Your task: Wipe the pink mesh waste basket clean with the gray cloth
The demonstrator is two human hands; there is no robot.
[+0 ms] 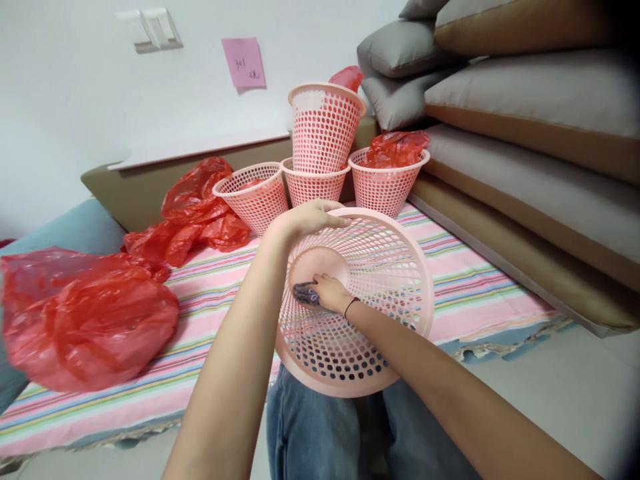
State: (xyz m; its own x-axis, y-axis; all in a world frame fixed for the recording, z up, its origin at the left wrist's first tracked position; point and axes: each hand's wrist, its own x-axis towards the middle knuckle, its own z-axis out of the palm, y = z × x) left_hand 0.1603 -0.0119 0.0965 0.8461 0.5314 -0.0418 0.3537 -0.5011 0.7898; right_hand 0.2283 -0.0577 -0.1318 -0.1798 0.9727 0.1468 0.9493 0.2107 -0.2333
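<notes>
A pink perforated plastic wastebasket (425, 300) lies tipped over my knees, its wide mouth facing me. My left hand (317, 217) is closed on its upper left side by the rim, with part of the grip hidden. Deep inside the basket is my right hand (331, 292), pinching a bunched dark grey cloth (306, 293) against the inner wall near the round bottom. A thin dark band circles the right wrist.
Behind stand more baskets, one (327, 130) stacked in another (315, 187), with a left basket (255, 200) and a right basket (387, 187) holding red plastic. Red plastic bags (90, 320) lie left on the striped cloth (210, 327). Grey-brown cushions (530, 147) pile up right.
</notes>
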